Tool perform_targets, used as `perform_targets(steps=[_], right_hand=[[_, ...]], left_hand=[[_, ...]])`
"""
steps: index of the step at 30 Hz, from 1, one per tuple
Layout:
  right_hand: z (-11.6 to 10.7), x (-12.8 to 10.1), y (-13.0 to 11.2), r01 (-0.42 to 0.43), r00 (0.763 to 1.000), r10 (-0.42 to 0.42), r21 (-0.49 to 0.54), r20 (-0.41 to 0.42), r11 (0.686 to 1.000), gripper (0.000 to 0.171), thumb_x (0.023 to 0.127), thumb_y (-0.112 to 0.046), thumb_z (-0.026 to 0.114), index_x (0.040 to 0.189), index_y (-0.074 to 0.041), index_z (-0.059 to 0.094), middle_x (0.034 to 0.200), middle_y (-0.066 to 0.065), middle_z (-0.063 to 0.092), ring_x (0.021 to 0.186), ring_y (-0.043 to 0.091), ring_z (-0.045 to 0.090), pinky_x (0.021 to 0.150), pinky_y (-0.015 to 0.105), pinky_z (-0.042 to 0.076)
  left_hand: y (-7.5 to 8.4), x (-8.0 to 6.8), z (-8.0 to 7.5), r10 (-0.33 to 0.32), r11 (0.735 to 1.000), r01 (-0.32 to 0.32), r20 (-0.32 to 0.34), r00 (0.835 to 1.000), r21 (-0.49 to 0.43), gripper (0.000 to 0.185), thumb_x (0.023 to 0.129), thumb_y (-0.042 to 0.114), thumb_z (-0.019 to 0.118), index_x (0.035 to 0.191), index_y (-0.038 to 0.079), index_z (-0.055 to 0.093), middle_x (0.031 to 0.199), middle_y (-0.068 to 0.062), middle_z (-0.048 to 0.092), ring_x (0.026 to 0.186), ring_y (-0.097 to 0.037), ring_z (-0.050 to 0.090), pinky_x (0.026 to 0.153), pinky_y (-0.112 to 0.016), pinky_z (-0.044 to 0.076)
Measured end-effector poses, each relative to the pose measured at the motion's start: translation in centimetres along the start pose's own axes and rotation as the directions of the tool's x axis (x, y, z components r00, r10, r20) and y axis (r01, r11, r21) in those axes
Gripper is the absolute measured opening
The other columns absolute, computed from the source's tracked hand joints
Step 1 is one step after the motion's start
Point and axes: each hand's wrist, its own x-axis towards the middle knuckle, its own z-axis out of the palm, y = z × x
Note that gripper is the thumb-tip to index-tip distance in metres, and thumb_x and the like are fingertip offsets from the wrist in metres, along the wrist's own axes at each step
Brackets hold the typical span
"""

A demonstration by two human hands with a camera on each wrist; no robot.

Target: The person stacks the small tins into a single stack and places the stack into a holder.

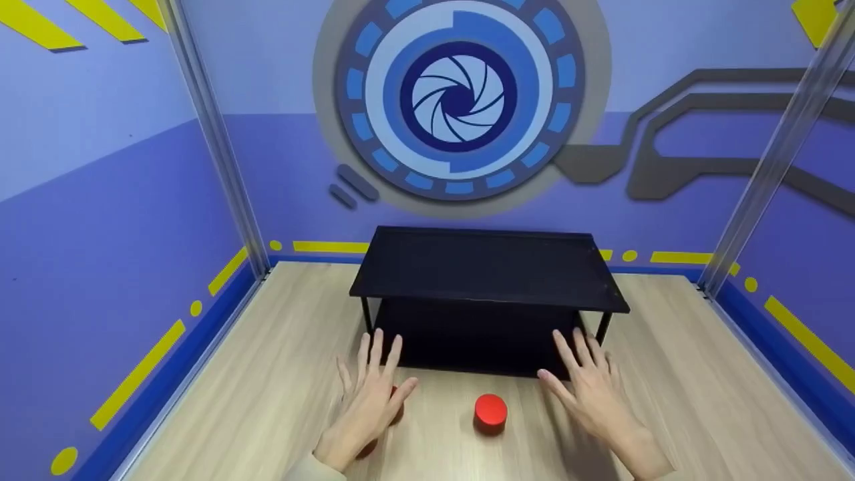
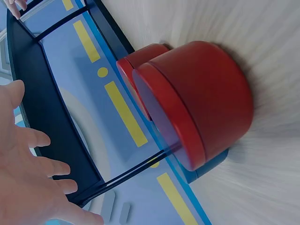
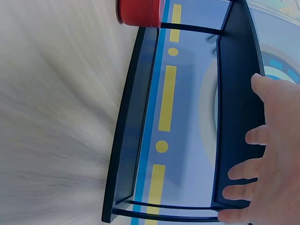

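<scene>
Presently, left hand [image 1: 367,406] and right hand [image 1: 594,394] hold nothing, fingers spread wide. Between them, before the black metal-looking shelf [image 1: 484,267], stands a smooth red cylinder [image 1: 491,413]; for gripping it steadily, fingers should probably curve around its side.

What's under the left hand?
In the head view, red edges show past the left hand; it covers the rest. The left wrist view shows a red cylinder there, far side hidden.
</scene>
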Motion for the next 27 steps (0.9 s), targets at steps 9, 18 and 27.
perform_targets(steps=[9, 18, 27], right_hand=[[0.7, -0.1, -0.8, 0.026, 0.999, -0.029, 0.102, 0.024, 0.994, 0.069, 0.093, -0.049, 0.055, 0.151, -0.017, 0.034, 0.149, 0.023, 0.041, 0.13, 0.044, 0.043, 0.097, 0.067, 0.036], [2.7, -0.5, -2.2, 0.09, 0.989, -0.118, 0.276, 0.087, 0.957, 0.062, 0.093, -0.042, 0.059, 0.146, -0.014, 0.042, 0.139, 0.016, 0.054, 0.13, 0.048, 0.044, 0.103, 0.07, 0.031], [4.8, -1.4, -3.7, 0.104, 0.967, -0.174, 0.338, 0.184, 0.935, 0.079, 0.083, -0.057, 0.065, 0.143, -0.01, 0.045, 0.127, 0.011, 0.059, 0.106, 0.029, 0.058, 0.087, 0.055, 0.048]], left_hand=[[0.2, 0.1, -0.1, 0.005, 1.0, -0.005, 0.01, 1.0, -0.007, 0.071, 0.097, 0.05, 0.047, 0.154, 0.015, 0.024, 0.16, -0.019, 0.015, 0.148, -0.042, 0.011, 0.104, -0.079, 0.002], [-0.1, 0.0, 0.1, -0.003, 1.0, 0.003, 0.02, 1.0, 0.006, 0.071, 0.097, 0.055, 0.042, 0.154, 0.016, 0.024, 0.16, -0.019, 0.016, 0.148, -0.041, 0.012, 0.104, -0.078, 0.001], [-0.1, -0.2, 0.1, -0.007, 1.0, 0.007, 0.01, 1.0, 0.004, 0.07, 0.096, 0.053, 0.046, 0.153, 0.016, 0.026, 0.159, -0.02, 0.02, 0.147, -0.041, 0.015, 0.105, -0.077, 0.002]])
